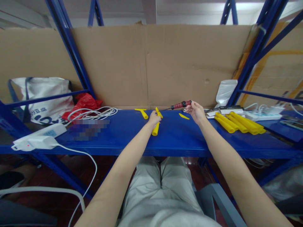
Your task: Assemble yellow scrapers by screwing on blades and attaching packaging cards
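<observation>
The held yellow piece [155,130] is at the centre of the frame, above the front half of the blue bench [180,138]. Its visible form is a plain, bright yellow tube with a round lower end directed towards the person and a narrower crosspiece at the top, set at a slant. The colour appears even; the middle section is covered by the fingers, and finer surface marks are too small to judge.

The left hand [154,118] is closed around this piece at mid-length. The right hand [197,111], right of centre, grips the rear end of a screwdriver [181,105] between bent fingers. The screwdriver has a red and black handle and a thin dark shaft, lying almost level and directed left at the crosspiece. Whether the tip makes contact cannot be determined.

A second yellow piece [144,113], also T-shaped, lies on the bench just left of the left hand, its rounded end towards the person. A thin yellow sliver [184,116] with a pointed outline lies below the screwdriver handle. At the right of the frame, several yellow tubes [246,124] lie side by side, slanted, their near ends towards the lower right.
</observation>
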Available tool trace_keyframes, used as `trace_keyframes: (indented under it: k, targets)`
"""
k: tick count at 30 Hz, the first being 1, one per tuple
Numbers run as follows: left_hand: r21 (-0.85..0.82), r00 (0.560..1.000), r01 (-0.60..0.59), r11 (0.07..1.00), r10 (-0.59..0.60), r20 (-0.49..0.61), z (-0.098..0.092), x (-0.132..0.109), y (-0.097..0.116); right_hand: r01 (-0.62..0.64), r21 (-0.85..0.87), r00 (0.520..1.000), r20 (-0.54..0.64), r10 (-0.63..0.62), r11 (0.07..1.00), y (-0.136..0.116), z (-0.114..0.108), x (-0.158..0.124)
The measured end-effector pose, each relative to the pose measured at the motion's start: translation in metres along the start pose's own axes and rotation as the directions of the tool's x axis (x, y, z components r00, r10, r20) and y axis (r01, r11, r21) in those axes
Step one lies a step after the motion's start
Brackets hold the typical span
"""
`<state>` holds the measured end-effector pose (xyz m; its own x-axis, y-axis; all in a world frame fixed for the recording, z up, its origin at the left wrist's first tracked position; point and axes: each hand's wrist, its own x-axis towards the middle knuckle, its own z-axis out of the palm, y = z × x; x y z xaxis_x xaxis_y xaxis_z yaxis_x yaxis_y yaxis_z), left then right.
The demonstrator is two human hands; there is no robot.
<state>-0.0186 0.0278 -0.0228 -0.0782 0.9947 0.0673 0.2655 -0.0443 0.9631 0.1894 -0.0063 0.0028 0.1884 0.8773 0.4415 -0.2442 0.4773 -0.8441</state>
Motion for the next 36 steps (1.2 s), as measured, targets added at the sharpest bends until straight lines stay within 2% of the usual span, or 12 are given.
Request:
trace_keyframes:
  k: [15, 26, 36]
  targets:
    - [-0.015, 1.0, -0.01, 1.0, 0.009, -0.014, -0.002, 0.002, -0.003, -0.018, -0.024, 1.0, 0.004, 0.018, 1.0, 0.009, -0.003, 0.0]
    - [-0.02, 0.997, -0.069, 0.997, 0.069, 0.021, -0.001, 0.003, -0.005, -0.038, -0.031, 0.993, -0.111, 0.035, 0.999, 0.009, -0.006, 0.001]
    - [-0.012, 0.998, -0.061, 0.998, 0.061, -0.006, -0.002, 0.004, -0.006, -0.087, 0.008, 0.996, -0.001, 0.087, 0.996, 0.005, -0.005, -0.003]
